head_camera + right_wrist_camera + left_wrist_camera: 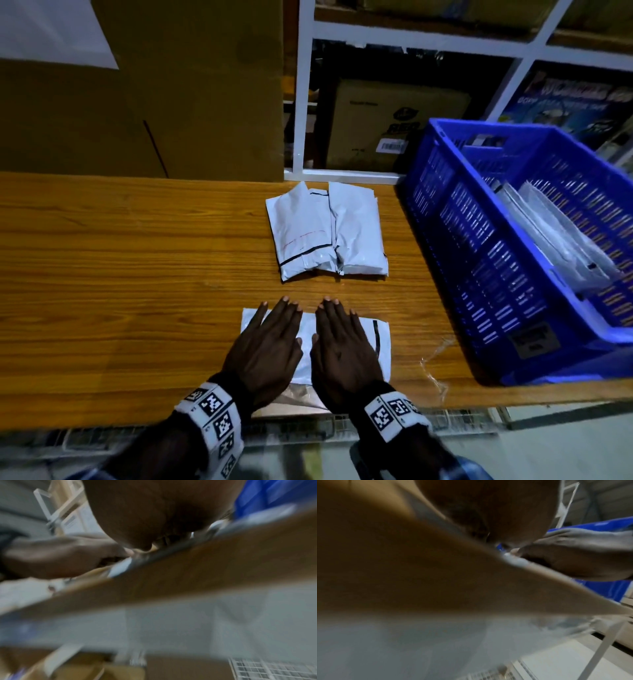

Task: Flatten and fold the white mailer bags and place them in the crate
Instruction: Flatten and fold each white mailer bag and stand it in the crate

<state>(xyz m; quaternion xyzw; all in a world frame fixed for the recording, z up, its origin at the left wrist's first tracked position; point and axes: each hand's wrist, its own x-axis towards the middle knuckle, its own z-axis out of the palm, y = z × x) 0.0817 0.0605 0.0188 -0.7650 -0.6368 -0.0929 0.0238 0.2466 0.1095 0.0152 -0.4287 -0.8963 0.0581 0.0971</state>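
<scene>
flat and side by side, the left hand (pixel 265 346) and the right hand (pixel 342 346) lay palm-down on a white mailer bag (pixel 382 346) at the near edge of the wooden table (pixel 120 274), fingers straight and spread a little, gripping nothing, their thumbs almost meeting over the bag's middle. the bag lay flat under them, its left corner and its right side with a dark strip showing past the hands, and a brownish part of it reached toward the table's edge between the wrists. both wrists wore white bands with black square markers (pixel 217 411). farther back on the table, apart from the pressed bag, sat a pile of folded white mailer bags (pixel 325 229), two lying side by side and touching. to the right stood the blue crate (pixel 479 240), tilted in the wide view, with pale bags (pixel 555 240) already lying inside it. a scrap of clear plastic (pixel 433 363) lay on the table between the pressed bag and the crate. behind the table were a large cardboard box (pixel 171 102) and white shelving (pixel 305 102) holding cartons. the wrist views were blurred; each showed only a palm low over the table's edge and the other hand beside it.
</scene>
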